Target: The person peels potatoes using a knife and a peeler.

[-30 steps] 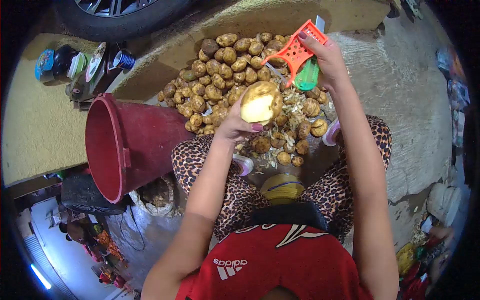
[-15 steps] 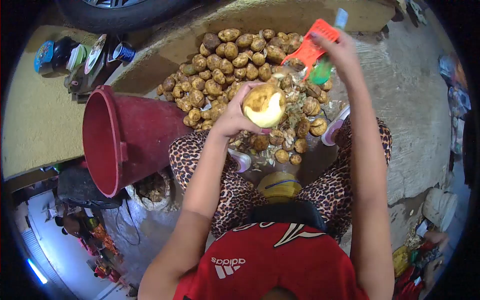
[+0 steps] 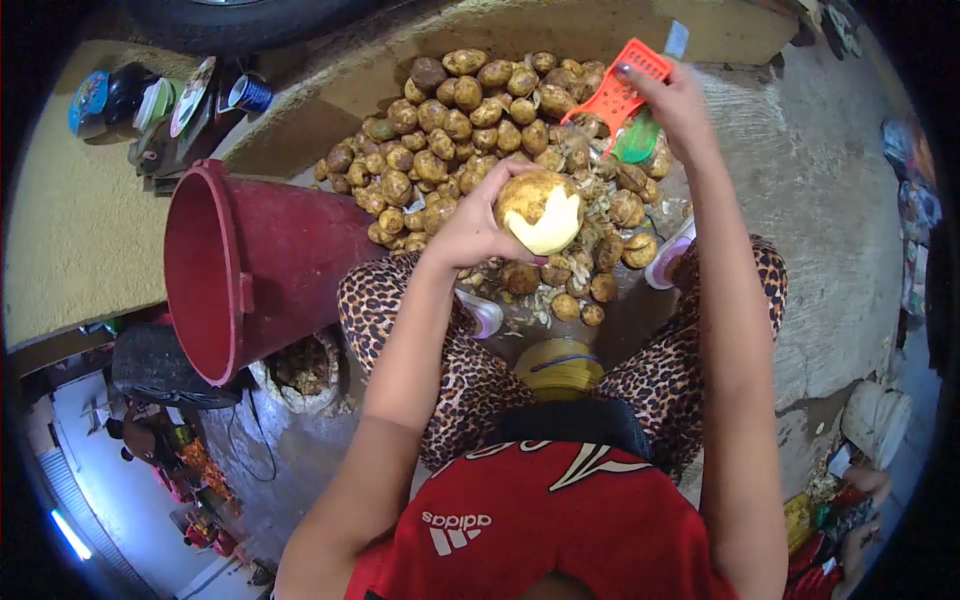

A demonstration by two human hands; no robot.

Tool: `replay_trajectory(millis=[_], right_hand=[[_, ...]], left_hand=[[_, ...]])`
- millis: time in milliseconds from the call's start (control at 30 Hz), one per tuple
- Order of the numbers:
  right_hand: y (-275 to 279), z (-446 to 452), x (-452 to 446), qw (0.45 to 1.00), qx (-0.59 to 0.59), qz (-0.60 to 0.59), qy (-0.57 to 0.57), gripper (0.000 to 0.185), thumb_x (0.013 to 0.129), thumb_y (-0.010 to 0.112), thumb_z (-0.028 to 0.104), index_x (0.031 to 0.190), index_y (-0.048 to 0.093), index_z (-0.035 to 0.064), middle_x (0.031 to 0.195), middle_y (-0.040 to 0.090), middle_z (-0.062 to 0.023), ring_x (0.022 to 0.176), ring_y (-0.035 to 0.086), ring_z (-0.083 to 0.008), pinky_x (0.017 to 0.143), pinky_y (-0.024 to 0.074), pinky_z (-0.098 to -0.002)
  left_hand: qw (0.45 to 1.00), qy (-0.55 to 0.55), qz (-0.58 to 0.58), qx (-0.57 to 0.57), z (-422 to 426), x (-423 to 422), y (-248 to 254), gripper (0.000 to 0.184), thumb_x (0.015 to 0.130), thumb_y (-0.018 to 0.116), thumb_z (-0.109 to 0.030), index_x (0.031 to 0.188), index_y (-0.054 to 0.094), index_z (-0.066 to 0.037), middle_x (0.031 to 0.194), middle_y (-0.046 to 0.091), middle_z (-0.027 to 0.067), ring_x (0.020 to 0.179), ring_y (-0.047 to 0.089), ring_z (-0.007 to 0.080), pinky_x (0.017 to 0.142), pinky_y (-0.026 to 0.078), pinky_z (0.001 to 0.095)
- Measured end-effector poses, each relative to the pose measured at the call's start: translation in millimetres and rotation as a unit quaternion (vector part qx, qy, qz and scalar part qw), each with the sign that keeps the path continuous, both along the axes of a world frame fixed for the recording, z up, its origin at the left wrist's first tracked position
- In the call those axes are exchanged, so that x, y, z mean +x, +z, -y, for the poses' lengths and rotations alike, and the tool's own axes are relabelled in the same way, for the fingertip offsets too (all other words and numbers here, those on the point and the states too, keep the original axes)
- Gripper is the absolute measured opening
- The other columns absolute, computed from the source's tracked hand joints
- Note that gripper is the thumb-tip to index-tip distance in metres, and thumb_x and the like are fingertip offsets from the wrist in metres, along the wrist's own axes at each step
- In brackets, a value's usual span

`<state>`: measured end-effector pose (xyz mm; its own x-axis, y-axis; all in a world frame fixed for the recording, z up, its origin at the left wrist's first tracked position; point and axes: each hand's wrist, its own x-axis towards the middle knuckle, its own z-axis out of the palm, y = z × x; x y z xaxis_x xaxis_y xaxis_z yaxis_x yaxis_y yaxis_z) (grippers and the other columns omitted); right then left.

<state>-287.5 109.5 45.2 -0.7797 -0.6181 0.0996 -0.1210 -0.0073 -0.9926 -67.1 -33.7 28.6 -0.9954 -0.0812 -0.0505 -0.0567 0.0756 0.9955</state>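
Observation:
A large, round, partly peeled potato (image 3: 543,228) is in my left hand (image 3: 474,225), its fingers wrapped round it from the left. Pale flesh shows on its lower side; brown skin covers the top. My right hand (image 3: 676,108), up and to the right, grips an orange peeler (image 3: 615,98) with a slotted, forked body. The peeler is apart from the held potato, over the right edge of the pile. A green piece (image 3: 637,137) shows below the peeler, and a bluish tip (image 3: 677,40) sticks out above my hand; whether they belong together I cannot tell.
Many unpeeled potatoes (image 3: 430,140) lie heaped against a low ledge (image 3: 330,85). Peel scraps (image 3: 545,298) litter the floor near my feet. To the left a red bucket (image 3: 290,250) lies tilted beside a white sack (image 3: 295,385). A yellow container (image 3: 555,370) stands between my legs.
The potato has moved slightly right and turned in my left hand, so its pale patch shows a different outline. My right hand with the peeler has shifted only a little.

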Motion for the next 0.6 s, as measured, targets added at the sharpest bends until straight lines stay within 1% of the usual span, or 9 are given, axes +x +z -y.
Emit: replay_trajectory(millis=[67, 167, 200, 300, 333, 433, 467, 567, 600], right_hand=[[-2, 0, 5, 0.995, -0.062, 0.075, 0.008, 0.024, 0.075, 0.068, 0.025, 0.086, 0.064, 0.0037, 0.075, 0.064, -0.0019, 0.069, 0.058, -0.007, 0.063, 0.0469, -0.0234], [7, 12, 52, 0.991, 0.016, 0.045, 0.124, 0.025, 0.074, 0.068, 0.026, 0.085, 0.064, 0.0035, 0.075, 0.064, -0.0029, 0.07, 0.058, -0.0076, 0.064, 0.0469, -0.0241], [12, 13, 60, 0.985, 0.085, -0.009, 0.149, 0.026, 0.073, 0.068, 0.026, 0.086, 0.065, 0.0029, 0.075, 0.064, -0.0037, 0.068, 0.058, -0.0085, 0.064, 0.047, -0.0246], [4, 15, 39, 0.995, 0.078, 0.004, 0.057, 0.028, 0.071, 0.07, 0.026, 0.086, 0.065, 0.0032, 0.074, 0.064, -0.0035, 0.066, 0.058, -0.0097, 0.064, 0.047, -0.0246], [-13, 16, 10, 0.978, 0.127, -0.159, -0.036, 0.025, 0.073, 0.069, 0.023, 0.086, 0.064, 0.003, 0.073, 0.064, -0.0032, 0.065, 0.059, -0.0106, 0.063, 0.0473, -0.025], [-4, 5, -10, 0.998, -0.016, 0.05, -0.046, 0.022, 0.076, 0.067, 0.02, 0.089, 0.063, 0.0022, 0.077, 0.064, -0.0031, 0.068, 0.059, -0.0101, 0.064, 0.0473, -0.0251], [-5, 5, -4, 0.995, -0.042, 0.094, -0.007, 0.02, 0.078, 0.065, 0.016, 0.092, 0.061, 0.0009, 0.082, 0.064, -0.0031, 0.072, 0.059, -0.0087, 0.066, 0.0468, -0.0242], [-9, 14, 19, 0.977, -0.073, 0.176, 0.092, 0.021, 0.079, 0.065, 0.016, 0.093, 0.061, 0.001, 0.083, 0.064, -0.0029, 0.075, 0.059, -0.0084, 0.068, 0.0462, -0.0239], [-9, 14, 24, 0.977, -0.046, 0.19, 0.086, 0.02, 0.079, 0.064, 0.016, 0.093, 0.061, 0.0013, 0.084, 0.063, -0.0033, 0.076, 0.059, -0.0098, 0.069, 0.0464, -0.025]], left_hand=[[0.999, 0.016, 0.03, 0.033, 1, -2, -1, 0.083, 0.04, 0.079, -0.002, 0.115, 0.044, -0.006, 0.108, 0.051, 0.0032, 0.104, 0.048, 0.0139, 0.092, 0.037, 0.0293], [0.997, 0.025, 0.071, 0.016, 5, -1, -5, 0.084, 0.04, 0.078, -0.001, 0.117, 0.042, -0.006, 0.11, 0.05, 0.0036, 0.105, 0.047, 0.0137, 0.093, 0.037, 0.029], [0.996, 0.023, 0.084, -0.003, 6, -2, -3, 0.085, 0.04, 0.077, -0.001, 0.117, 0.042, -0.006, 0.111, 0.05, 0.0037, 0.105, 0.047, 0.0137, 0.093, 0.037, 0.0289], [0.995, 0.006, 0.099, -0.023, 2, 1, 8, 0.085, 0.041, 0.076, -0.001, 0.119, 0.04, -0.005, 0.108, 0.05, 0.0037, 0.104, 0.047, 0.0134, 0.093, 0.037, 0.0288], [0.997, 0.0, 0.08, -0.016, 0, 4, 9, 0.085, 0.041, 0.076, -0.001, 0.118, 0.041, -0.005, 0.108, 0.05, 0.0036, 0.104, 0.047, 0.0134, 0.093, 0.037, 0.0289], [0.999, -0.008, 0.046, -0.012, 2, 6, 6, 0.083, 0.042, 0.077, -0.002, 0.117, 0.041, -0.005, 0.108, 0.05, 0.0039, 0.104, 0.047, 0.0136, 0.093, 0.037, 0.0292], [0.999, 0.002, 0.046, -0.017, 4, 5, 1, 0.084, 0.042, 0.078, -0.002, 0.116, 0.04, -0.005, 0.108, 0.05, 0.0044, 0.104, 0.047, 0.014, 0.093, 0.036, 0.0295], [0.997, 0.057, 0.057, -0.004, 6, 5, -2, 0.085, 0.042, 0.08, -0.003, 0.115, 0.037, -0.006, 0.11, 0.05, 0.0068, 0.106, 0.047, 0.0155, 0.094, 0.037, 0.0306], [0.995, 0.079, 0.061, 0.004, 7, 5, -1, 0.086, 0.042, 0.081, -0.002, 0.115, 0.036, -0.006, 0.111, 0.05, 0.0077, 0.106, 0.047, 0.0162, 0.094, 0.037, 0.031]])
